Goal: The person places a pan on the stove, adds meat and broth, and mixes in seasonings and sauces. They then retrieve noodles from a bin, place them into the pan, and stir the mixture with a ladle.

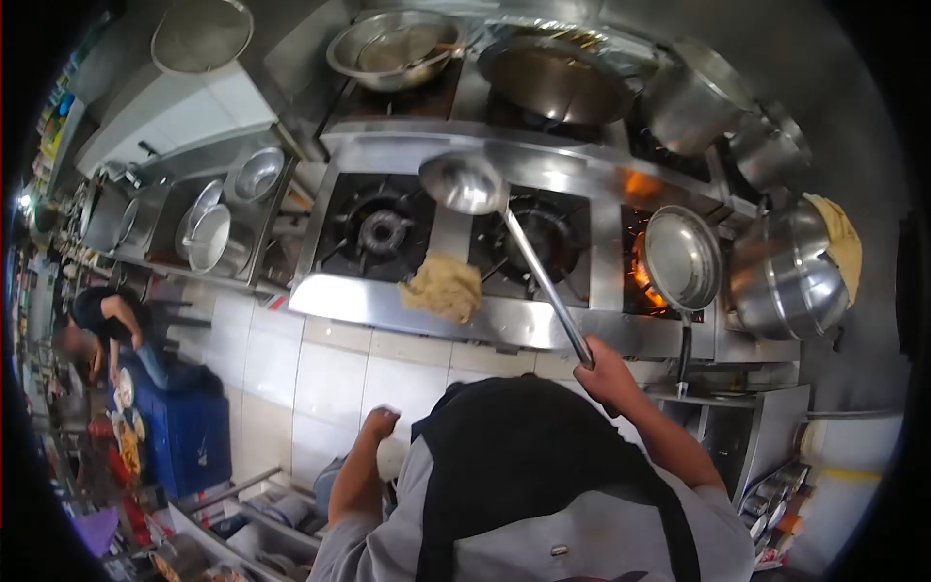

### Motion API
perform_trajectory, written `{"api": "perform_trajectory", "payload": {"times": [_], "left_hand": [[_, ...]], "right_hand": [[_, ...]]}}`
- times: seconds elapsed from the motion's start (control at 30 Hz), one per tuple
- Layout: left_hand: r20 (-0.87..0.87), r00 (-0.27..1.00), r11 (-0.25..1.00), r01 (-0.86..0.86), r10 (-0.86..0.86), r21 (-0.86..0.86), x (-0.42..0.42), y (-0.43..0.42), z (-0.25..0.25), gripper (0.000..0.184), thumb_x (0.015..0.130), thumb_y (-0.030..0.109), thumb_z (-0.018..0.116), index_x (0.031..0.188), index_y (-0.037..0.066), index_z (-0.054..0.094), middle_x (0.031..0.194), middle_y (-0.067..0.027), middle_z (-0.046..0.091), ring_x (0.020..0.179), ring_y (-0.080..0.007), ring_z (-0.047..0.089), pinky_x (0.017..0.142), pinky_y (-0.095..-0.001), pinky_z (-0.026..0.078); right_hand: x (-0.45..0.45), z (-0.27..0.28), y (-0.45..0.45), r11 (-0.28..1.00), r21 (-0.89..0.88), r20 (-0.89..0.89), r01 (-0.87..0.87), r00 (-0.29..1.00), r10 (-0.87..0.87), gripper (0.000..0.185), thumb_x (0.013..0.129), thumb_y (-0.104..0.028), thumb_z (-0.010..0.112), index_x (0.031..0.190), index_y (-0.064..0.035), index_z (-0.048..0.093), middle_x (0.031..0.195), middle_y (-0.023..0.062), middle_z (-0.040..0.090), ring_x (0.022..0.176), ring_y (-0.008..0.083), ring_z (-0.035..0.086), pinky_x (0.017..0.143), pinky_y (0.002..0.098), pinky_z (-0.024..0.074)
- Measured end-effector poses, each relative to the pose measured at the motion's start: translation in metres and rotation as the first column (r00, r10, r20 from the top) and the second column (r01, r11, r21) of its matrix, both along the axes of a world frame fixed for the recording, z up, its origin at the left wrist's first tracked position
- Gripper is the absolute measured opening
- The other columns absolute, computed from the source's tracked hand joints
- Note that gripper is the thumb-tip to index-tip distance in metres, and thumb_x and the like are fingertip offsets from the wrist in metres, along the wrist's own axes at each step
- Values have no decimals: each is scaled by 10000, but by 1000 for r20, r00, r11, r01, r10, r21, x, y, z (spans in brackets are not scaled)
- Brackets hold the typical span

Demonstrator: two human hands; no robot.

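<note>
My right hand [606,373] is wrapped round the handle end of a long metal ladle [548,276]. The ladle's wide round bowl hangs over the stove [451,233], between the left and middle burners. My left hand [381,422] is closed in front of the stove, low and to the left; whether anything is in it cannot be made out. A tan cloth [442,288] lies on the stove's front edge. On the right burner a frying pan [683,258] sits tilted, with orange flame and sparks at its left side.
A large wok [555,80], a steel bowl [393,48] and tall pots [693,97] stand behind. To the right is a big steel pot [790,276] with a cloth. A sink [175,223] holds pots at left. A person [112,325] bends near a blue bin [184,427].
</note>
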State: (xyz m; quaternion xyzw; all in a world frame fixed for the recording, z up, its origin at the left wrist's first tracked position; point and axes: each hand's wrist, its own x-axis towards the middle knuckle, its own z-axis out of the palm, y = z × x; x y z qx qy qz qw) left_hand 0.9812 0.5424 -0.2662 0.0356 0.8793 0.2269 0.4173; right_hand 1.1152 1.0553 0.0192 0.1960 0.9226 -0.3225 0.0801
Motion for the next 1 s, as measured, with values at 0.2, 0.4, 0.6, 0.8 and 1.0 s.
{"api": "perform_trajectory", "payload": {"times": [0.2, 0.4, 0.6, 0.8, 1.0], "left_hand": [[312, 942, 987, 151, -124, -63, 16, -22, -1, 267, 1021, 224, 518, 1158, 44, 660, 939, -154, 719, 720, -255, 736, 540, -414, 594], [161, 954, 948, -277, 252, 159, 14, 29, 31, 328, 902, 261, 665, 1076, -17, 655, 851, -126, 698, 623, -210, 684, 494, -341, 553], [147, 910, 835, -413, 387, 364, 17, 46, 31, 361, 873, 284, 688, 1078, -11, 659, 853, -128, 706, 634, -204, 692, 492, -337, 544], [118, 989, 980, -105, 86, 168, 12, 18, 27, 329, 922, 251, 635, 1112, -17, 648, 920, -134, 712, 673, -230, 706, 520, -357, 571], [310, 765, 806, -591, 565, -11, 16, 1, 34, 346, 957, 268, 616, 1185, 9, 631, 970, -132, 704, 675, -237, 696, 531, -397, 582]], "right_hand": [[-90, 168, 75, 875, -353, -93, 330, 919, -384, 245, 822, -15, 569, 1065, -21, 538, 728, 68, 532, 452, 173, 562, 392, 318, 459], [-182, 158, 186, 932, -204, -134, 300, 934, -330, 159, 837, -69, 619, 942, 41, 571, 717, 98, 571, 466, 197, 578, 412, 359, 482], [-214, 149, 209, 920, -78, -22, 385, 921, -388, 169, 830, -102, 657, 895, 46, 609, 736, 114, 608, 484, 220, 592, 432, 355, 502], [-209, 155, 199, 915, -71, 11, 398, 917, -398, 169, 821, -87, 662, 874, 64, 606, 741, 138, 613, 510, 247, 610, 457, 371, 517], [-213, 153, 214, 893, -237, 50, 382, 923, -382, 115, 808, -38, 646, 841, 61, 596, 706, 134, 598, 515, 228, 589, 476, 369, 520]]}}
